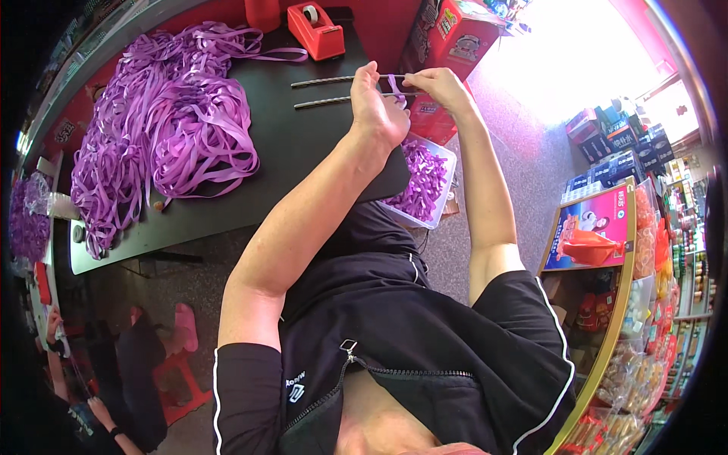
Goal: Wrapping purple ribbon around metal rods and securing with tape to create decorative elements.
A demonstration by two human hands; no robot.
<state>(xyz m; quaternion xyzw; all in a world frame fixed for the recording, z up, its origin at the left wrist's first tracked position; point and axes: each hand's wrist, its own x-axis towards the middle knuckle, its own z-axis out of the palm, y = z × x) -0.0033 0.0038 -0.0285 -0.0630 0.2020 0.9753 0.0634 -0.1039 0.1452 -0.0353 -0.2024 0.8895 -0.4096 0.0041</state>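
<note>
Two thin twisted metal rods (322, 81) stick out side by side past the table's far right end. A short piece of purple ribbon (393, 87) is looped around them near their tips. My left hand (378, 114) is at the rods with its thumb up and its other fingers curled beside the ribbon; what they grip is hidden. On the right, my right hand (442, 87) pinches by the ribbon and the upper rod's tip. Below both hands, a clear plastic tub (447, 186) holds many small purple ribbon pieces (425, 178).
A large tangled heap of purple ribbon (174, 114) covers the left of the dark table (296, 144). A red tape dispenser (315, 34) stands at the back. Red cartons (462, 34) are beyond the hands; shelves of packaged goods (644, 303) line the right. Another person (114, 402) sits at lower left.
</note>
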